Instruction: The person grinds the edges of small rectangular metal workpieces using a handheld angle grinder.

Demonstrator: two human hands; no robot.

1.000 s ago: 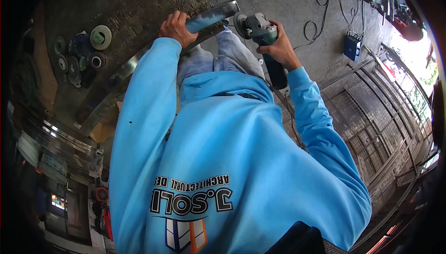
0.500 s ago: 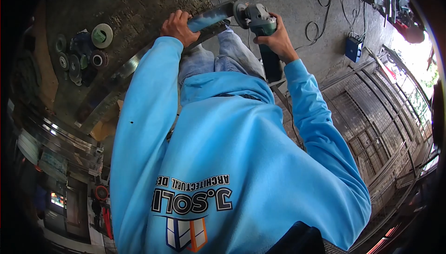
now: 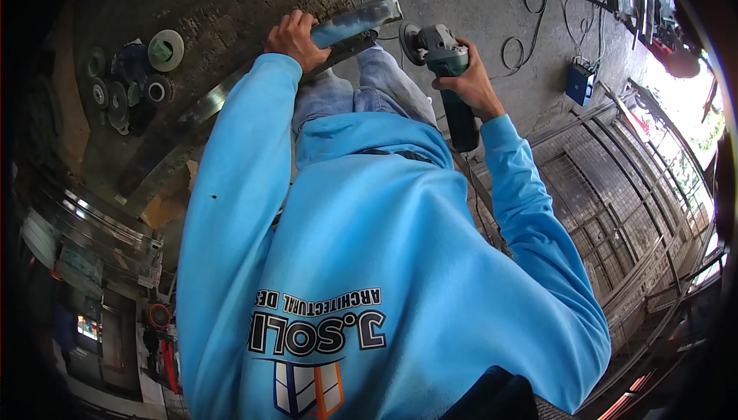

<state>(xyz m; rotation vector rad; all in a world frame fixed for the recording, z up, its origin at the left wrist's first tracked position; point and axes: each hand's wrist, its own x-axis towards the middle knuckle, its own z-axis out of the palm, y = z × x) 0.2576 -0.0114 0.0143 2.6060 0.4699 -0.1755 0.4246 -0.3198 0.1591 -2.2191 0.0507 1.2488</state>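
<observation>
My left hand (image 3: 297,40) is wrapped round a long rectangular metal tube (image 3: 355,22), near its end. The tube runs down to the left under my left arm, and its end face looks bright and bare. My right hand (image 3: 470,82) grips an angle grinder (image 3: 446,55) by its green body, thumb across the near side. The grinder's round disc (image 3: 411,43) faces the tube's end, with a small gap between them. The grinder's dark rear end hangs down beside my leg.
A dark, worn workbench (image 3: 231,20) lies under the tube. Several grinding discs and a pale round wheel (image 3: 165,50) lie on it at the left. A blue box (image 3: 580,83) with cables stands on the concrete floor at the right, near metal grating (image 3: 592,189).
The grinder has moved right and slightly down, off the tube's end, which its disc met before. My left hand keeps its hold on the tube.
</observation>
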